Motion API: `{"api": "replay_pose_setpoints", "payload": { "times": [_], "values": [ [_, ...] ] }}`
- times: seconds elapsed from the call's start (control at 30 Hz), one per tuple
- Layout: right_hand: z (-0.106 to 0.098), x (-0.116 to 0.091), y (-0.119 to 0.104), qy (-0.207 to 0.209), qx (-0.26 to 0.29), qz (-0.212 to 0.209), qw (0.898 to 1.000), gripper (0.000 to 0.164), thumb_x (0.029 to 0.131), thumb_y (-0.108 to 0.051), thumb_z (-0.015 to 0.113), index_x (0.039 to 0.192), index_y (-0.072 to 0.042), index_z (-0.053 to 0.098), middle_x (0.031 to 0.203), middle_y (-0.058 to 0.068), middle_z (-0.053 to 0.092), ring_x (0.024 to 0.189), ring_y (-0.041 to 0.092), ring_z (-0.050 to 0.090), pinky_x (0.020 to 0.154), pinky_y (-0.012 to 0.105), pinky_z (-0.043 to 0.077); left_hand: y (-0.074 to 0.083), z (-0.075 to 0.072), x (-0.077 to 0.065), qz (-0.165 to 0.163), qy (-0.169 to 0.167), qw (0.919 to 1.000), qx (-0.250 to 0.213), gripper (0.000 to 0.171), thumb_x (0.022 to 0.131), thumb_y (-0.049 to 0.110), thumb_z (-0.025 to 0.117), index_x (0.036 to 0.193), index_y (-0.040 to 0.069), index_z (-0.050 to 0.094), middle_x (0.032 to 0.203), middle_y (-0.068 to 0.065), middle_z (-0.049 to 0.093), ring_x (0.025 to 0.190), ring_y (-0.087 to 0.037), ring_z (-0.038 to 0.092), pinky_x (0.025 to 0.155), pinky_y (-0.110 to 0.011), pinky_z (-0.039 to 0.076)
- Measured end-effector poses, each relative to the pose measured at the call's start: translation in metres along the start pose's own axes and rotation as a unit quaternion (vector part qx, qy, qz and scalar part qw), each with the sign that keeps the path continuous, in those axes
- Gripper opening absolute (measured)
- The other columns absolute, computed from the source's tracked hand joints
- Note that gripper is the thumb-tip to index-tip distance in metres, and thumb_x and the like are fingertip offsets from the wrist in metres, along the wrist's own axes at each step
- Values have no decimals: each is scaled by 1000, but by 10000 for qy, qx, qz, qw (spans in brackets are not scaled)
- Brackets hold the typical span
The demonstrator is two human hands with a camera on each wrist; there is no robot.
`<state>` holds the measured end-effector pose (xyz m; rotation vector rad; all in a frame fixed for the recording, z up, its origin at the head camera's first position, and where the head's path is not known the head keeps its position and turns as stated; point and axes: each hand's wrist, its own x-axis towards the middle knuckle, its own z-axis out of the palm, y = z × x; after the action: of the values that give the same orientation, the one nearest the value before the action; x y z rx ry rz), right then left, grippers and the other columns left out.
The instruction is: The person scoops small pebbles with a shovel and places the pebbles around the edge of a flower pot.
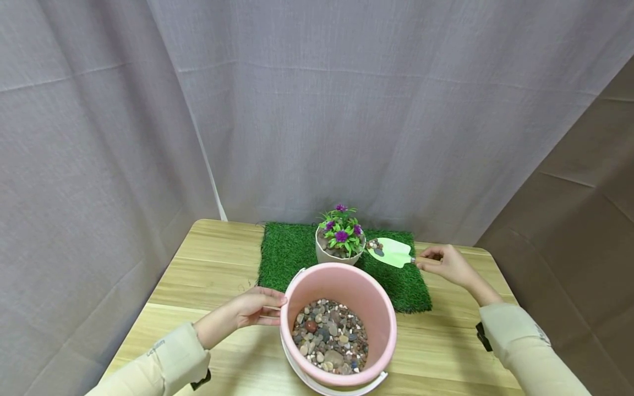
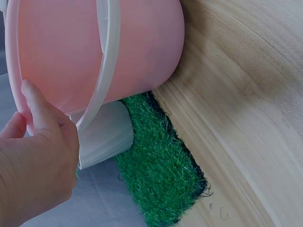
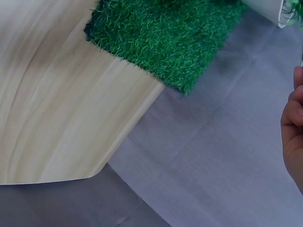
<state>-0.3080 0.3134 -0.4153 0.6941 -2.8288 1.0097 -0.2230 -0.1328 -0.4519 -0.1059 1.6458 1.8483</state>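
Observation:
My left hand (image 1: 258, 308) pinches the left rim of a pink bucket (image 1: 378, 324), with the thumb and fingers on either side of the rim in the left wrist view. Mixed pebbles (image 1: 331, 336) cover the bucket's bottom. At the right, my right hand (image 1: 449, 268) grips the wooden handle of a light green trowel (image 1: 396, 254). A few small pebbles (image 1: 375, 247) lie on the blade's tip, which is beside the rim of a white flowerpot (image 1: 324, 256). Purple flowers and green leaves stand in the pot above stones. Only part of the right hand (image 3: 294, 127) shows in the right wrist view.
Under the pot lies a green artificial grass mat (image 1: 287, 247) on a wooden table (image 1: 218, 258). The bucket's white handle (image 2: 110, 56) hangs down its side. Grey curtains (image 1: 317, 121) close off the back and sides.

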Motion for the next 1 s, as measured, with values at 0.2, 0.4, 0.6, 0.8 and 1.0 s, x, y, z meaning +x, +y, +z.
{"api": "replay_pose_setpoints", "payload": {
  "times": [0.2, 0.4, 0.6, 0.8, 1.0],
  "values": [
    [8, 12, 9, -77, 38, 188, 9998, 12, 82, -7, 69, 87, 4, 69, 73, 8, 67, 58, 1, 51, 47, 18, 48, 0, 0, 0, -22, 3, 10000, -12, 29, 91, 7, 57, 115, -8, 55, 78, -1, 64, 70, -7, 64, 78, -28, 63],
    [19, 23, 19, -82, 80, 199, 9997, 9, 82, -6, 70, 84, 3, 69, 71, 8, 66, 57, -1, 50, 48, 16, 47, 0, 2, 0, -11, 70, 10000, 16, 33, 91, 7, 57, 119, -10, 53, 78, -1, 64, 70, -7, 63, 79, -28, 63],
    [29, 32, 19, -127, 100, 210, 9996, 10, 81, -6, 70, 82, 4, 69, 71, 9, 66, 57, 0, 50, 48, 16, 47, 1, 2, -1, -3, 75, 10000, 21, 34, 91, 6, 57, 120, -11, 51, 79, -1, 63, 71, -8, 63, 80, -29, 62],
    [35, 47, 11, -71, -256, 512, 9983, 14, 81, -12, 71, 82, 1, 69, 70, 8, 66, 56, 4, 50, 47, 18, 45, 1, 2, 0, -15, 42, 10000, -6, 37, 91, 6, 57, 121, -12, 50, 78, -1, 63, 70, -7, 63, 78, -27, 62],
    [41, 65, 4, -102, -521, 459, 9975, 13, 81, -13, 71, 80, 0, 70, 68, 7, 66, 56, 8, 49, 49, 21, 44, 0, 2, 1, -32, 98, 9999, -29, 33, 91, 6, 57, 119, -11, 52, 77, -1, 63, 70, -7, 62, 78, -27, 63]
  ]
}}
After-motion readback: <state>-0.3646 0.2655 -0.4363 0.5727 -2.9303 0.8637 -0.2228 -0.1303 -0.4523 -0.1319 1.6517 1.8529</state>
